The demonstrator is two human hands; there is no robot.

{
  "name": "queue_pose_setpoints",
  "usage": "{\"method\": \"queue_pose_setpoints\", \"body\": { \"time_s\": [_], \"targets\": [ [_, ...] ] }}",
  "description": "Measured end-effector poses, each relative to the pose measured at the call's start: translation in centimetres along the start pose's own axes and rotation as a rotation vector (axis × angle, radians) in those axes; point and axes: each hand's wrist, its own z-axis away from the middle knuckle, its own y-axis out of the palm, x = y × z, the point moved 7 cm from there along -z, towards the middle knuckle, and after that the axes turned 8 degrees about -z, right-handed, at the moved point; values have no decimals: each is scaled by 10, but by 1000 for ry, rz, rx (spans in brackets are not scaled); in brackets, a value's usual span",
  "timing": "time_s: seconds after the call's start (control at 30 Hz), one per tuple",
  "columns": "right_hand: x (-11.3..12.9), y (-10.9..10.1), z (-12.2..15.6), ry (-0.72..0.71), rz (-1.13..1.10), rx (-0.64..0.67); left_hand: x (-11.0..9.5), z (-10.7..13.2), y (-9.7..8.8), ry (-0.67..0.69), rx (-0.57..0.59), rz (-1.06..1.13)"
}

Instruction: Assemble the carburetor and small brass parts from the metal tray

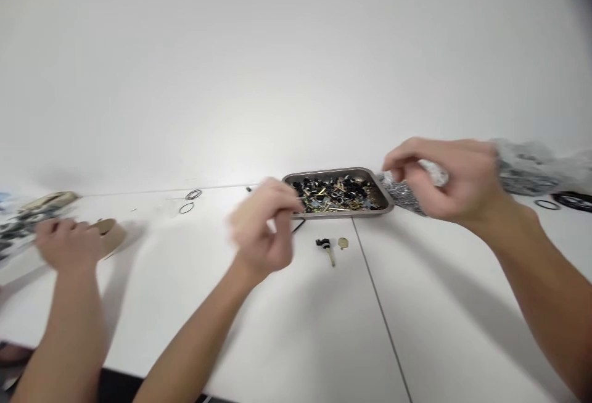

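Left hand [264,225] hung over the white table [300,335], by the left end of a metal tray [385,198], its fingers curled toward the thumb; it was too blurred to tell whether they held anything. The right hand [441,178] was raised near the tray's other end, in front of clear plastic wrapping [527,165], fingers bent, and its grip could not be told either. Small mixed parts [335,193] filled the tray. Before it lay a black piece with a pale stem [326,246], just beside a small yellowish disc [343,243].
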Motion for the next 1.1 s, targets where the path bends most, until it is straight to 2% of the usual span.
{"method": "queue_pose_setpoints", "body": {
  "time_s": [0.03, 0.1, 0.17, 0.23, 0.33, 0.43, 0.6, 0.9, 1.1],
  "targets": [
    [-3, 14, -6, 19, -19, 81, 6, 9, 10, 10, 31, -10],
    [-17, 53, -11, 101, -37, 344, 31, 36, 46, -103, 260, -40],
    [-35, 94, -5, 188, -43, 618, 53, 69, 75, -189, 427, -96],
    [-45, 127, 4, 213, -75, 788, 64, 96, 92, -224, 521, -113],
    [-45, 158, 17, 194, -114, 931, 69, 115, 100, -274, 594, -92],
    [-36, 168, 22, 191, -113, 986, 70, 119, 102, -319, 684, -94],
    [-31, 167, 23, 218, -64, 977, 72, 124, 108, -314, 806, -84],
    [-33, 184, 28, 165, -98, 964, 74, 126, 113, -269, 825, -143],
    [-32, 187, 28, 146, -91, 961, 77, 124, 112, -299, 781, -169]
  ]
}}
